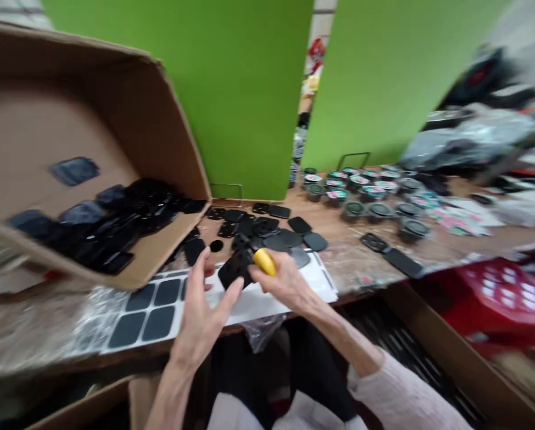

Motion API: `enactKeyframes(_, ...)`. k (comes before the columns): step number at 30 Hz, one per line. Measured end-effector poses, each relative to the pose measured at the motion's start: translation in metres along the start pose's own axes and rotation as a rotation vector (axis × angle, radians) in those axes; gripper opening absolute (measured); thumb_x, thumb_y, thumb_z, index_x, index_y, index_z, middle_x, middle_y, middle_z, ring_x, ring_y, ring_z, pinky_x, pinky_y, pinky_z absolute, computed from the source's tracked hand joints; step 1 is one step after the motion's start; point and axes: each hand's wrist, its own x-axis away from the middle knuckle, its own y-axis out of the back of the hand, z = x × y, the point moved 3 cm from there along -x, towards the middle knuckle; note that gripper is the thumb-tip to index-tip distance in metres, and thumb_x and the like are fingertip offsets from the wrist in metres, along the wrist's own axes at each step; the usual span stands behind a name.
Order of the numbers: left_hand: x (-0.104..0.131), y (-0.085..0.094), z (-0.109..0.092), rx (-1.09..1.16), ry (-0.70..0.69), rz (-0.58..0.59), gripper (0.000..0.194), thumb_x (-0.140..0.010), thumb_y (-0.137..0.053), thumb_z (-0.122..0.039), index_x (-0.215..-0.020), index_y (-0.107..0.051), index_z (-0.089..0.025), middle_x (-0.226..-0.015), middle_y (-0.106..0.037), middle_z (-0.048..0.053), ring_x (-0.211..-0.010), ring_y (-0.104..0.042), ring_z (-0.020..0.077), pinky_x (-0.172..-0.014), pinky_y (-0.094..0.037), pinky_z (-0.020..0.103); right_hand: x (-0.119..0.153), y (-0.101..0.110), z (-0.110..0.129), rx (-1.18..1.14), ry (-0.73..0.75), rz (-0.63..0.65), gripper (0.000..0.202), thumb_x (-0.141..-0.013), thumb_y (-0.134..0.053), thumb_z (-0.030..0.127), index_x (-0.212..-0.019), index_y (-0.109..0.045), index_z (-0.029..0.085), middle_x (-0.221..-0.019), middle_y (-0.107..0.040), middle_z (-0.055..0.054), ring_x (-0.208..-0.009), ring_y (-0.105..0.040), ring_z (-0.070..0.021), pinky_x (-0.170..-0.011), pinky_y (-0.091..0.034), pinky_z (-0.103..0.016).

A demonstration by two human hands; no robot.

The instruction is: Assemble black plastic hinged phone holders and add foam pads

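Note:
My right hand (285, 280) is wrapped round a tool with a yellow handle (264, 261); its dark working end is blurred, so its kind cannot be made out. Under that end is a black square plate with rounded corners (231, 272). My left hand (200, 316) is beside the plate with fingers spread, its thumb overlapping the plate's near edge. Whether the thumb touches it is unclear. Below both hands lies a white sheet (267, 301), and dark square pads (162, 322) sit in rows on a backing sheet at the left.
A tipped cardboard box (178, 119) holds many glossy black pieces (128, 221). Loose black plates (298, 225) lie behind my hands. Lidded tubs (379, 210) stand to the right, near a black hinged piece (402, 263). Green panels (231, 89) rise behind; a red crate (495, 298) is lower right.

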Motion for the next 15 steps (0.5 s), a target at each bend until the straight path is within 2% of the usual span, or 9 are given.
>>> enactKeyframes(1, 0.002, -0.001, -0.001, -0.135, -0.082, 0.067, 0.073, -0.066, -0.078, -0.044, -0.133, -0.053, -0.028, -0.126, -0.059, 0.008, -0.123, -0.051, 0.0296, -0.109, -0.038, 0.051, 0.003, 0.002, 0.002, 0.01, 0.002, -0.011, 0.015, -0.075, -0.058, 0.025, -0.066, -0.049, 0.019, -0.056, -0.046, 0.006, -0.051, -0.042, -0.0077, -0.047, -0.032, -0.02)
enactKeyframes(3, 0.003, -0.003, 0.001, -0.195, -0.101, 0.175, 0.07, -0.064, -0.079, -0.045, -0.129, -0.056, -0.032, -0.133, -0.056, 0.006, -0.126, -0.05, 0.0307, -0.11, -0.036, 0.051, 0.011, 0.005, 0.003, -0.033, 0.01, 0.027, 0.016, -0.078, -0.058, 0.026, -0.067, -0.051, 0.019, -0.058, -0.045, 0.007, -0.052, -0.042, -0.0071, -0.048, -0.033, -0.019)
enactKeyframes(5, 0.005, -0.005, 0.005, -0.003, 0.098, 0.232, 0.069, -0.064, -0.079, -0.049, -0.127, -0.057, -0.032, -0.128, -0.062, 0.005, -0.118, -0.058, 0.0299, -0.103, -0.046, 0.047, 0.021, 0.004, 0.002, -0.112, 0.085, 0.095, 0.019, -0.085, -0.058, 0.034, -0.075, -0.056, 0.018, -0.065, -0.051, 0.005, -0.058, -0.048, -0.0086, -0.053, -0.039, -0.02)
enactKeyframes(7, 0.011, -0.007, 0.01, 0.299, 0.364, 0.211, 0.064, -0.069, -0.075, -0.054, -0.127, -0.057, -0.032, -0.117, -0.069, 0.004, -0.111, -0.063, 0.0289, -0.094, -0.054, 0.043, 0.033, 0.001, -0.002, -0.105, 0.277, 0.101, 0.025, -0.085, -0.062, 0.041, -0.093, -0.062, 0.017, -0.087, -0.063, -0.002, -0.079, -0.059, -0.0136, -0.07, -0.049, -0.024)
enactKeyframes(9, 0.018, -0.011, 0.014, 0.546, 0.532, 0.166, 0.05, -0.076, -0.07, -0.052, -0.12, -0.062, -0.031, -0.109, -0.072, 0.002, -0.111, -0.064, 0.0281, -0.087, -0.058, 0.039, 0.044, -0.004, -0.007, 0.089, 0.477, 0.068, 0.039, -0.08, -0.069, 0.035, -0.114, -0.059, 0.018, -0.116, -0.063, -0.008, -0.103, -0.057, -0.0194, -0.09, -0.047, -0.032)
enactKeyframes(10, 0.022, -0.012, 0.016, 0.621, 0.571, 0.153, 0.044, -0.077, -0.069, -0.051, -0.116, -0.065, -0.031, -0.107, -0.073, 0.001, -0.111, -0.064, 0.0281, -0.085, -0.059, 0.037, 0.049, -0.006, -0.011, 0.214, 0.534, 0.055, 0.044, -0.08, -0.068, 0.029, -0.121, -0.056, 0.018, -0.124, -0.061, -0.009, -0.109, -0.054, -0.0211, -0.094, -0.046, -0.034)
enactKeyframes(12, 0.027, -0.017, 0.021, 0.68, 0.602, 0.183, 0.041, -0.076, -0.068, -0.051, -0.112, -0.067, -0.031, -0.103, -0.075, 0.001, -0.107, -0.066, 0.0284, -0.08, -0.061, 0.037, 0.055, -0.01, -0.016, 0.441, 0.557, 0.065, 0.043, -0.083, -0.059, 0.02, -0.126, -0.053, 0.019, -0.126, -0.061, -0.008, -0.11, -0.052, -0.0226, -0.092, -0.049, -0.036)
enactKeyframes(15, 0.034, -0.024, 0.031, 0.659, 0.629, 0.288, 0.053, -0.074, -0.065, -0.061, -0.119, -0.065, -0.033, -0.095, -0.076, 0.003, -0.099, -0.069, 0.0301, -0.076, -0.061, 0.04, 0.062, -0.009, -0.015, 0.609, 0.585, 0.085, 0.034, -0.088, -0.046, 0.017, -0.12, -0.055, 0.016, -0.119, -0.065, -0.008, -0.103, -0.054, -0.0228, -0.079, -0.053, -0.034)
